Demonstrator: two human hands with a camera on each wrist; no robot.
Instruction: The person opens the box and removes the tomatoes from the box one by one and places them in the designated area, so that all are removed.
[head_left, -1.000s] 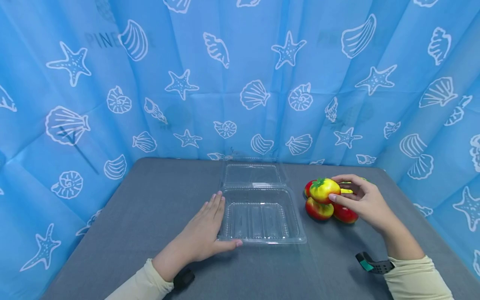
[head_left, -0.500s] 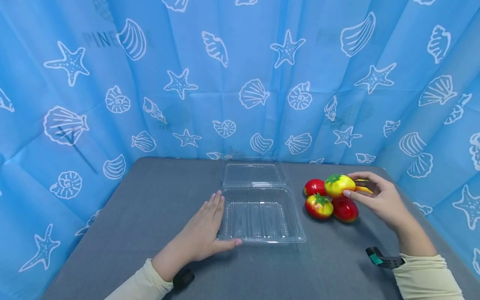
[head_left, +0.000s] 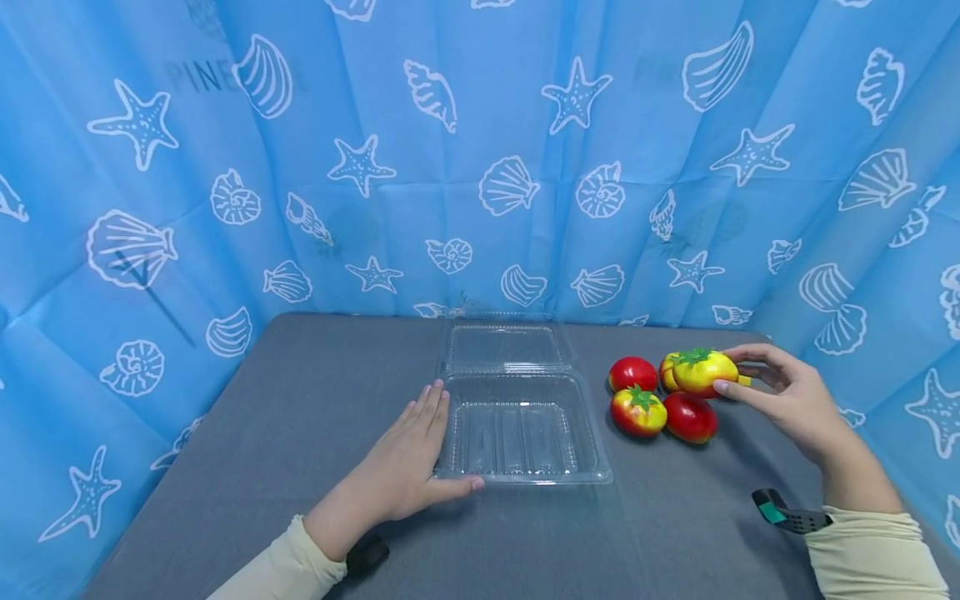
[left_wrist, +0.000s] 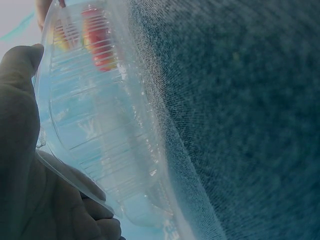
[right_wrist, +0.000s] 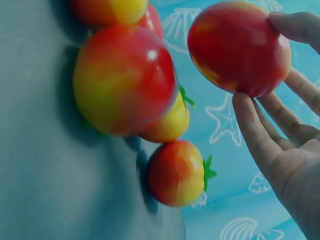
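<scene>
My right hand [head_left: 787, 396] pinches a red-and-yellow tomato-like fruit [head_left: 705, 372] with a green leafy top, between thumb and fingertips. In the right wrist view, the red underside of this held fruit [right_wrist: 240, 47] shows, raised apart from the others. Below and left of it are a red fruit [head_left: 632, 374], a yellow-red one with a green top [head_left: 638, 413] and another red one [head_left: 691, 418]; the held fruit partly hides a yellow one behind it. My left hand [head_left: 401, 458] rests with straight fingers along the left rim of a clear plastic clamshell box [head_left: 600, 467], thumb at its front corner.
The box's lid [head_left: 504, 348] is folded back on the grey cloth-covered table [head_left: 337, 375]. A blue curtain [head_left: 480, 125] with white shell and starfish prints hangs behind the table. Dark bands sit at both wrists.
My right hand has moved to the right with the held fruit, uncovering the fruits at the pile's left side. The left hand and the box stay where they were.
</scene>
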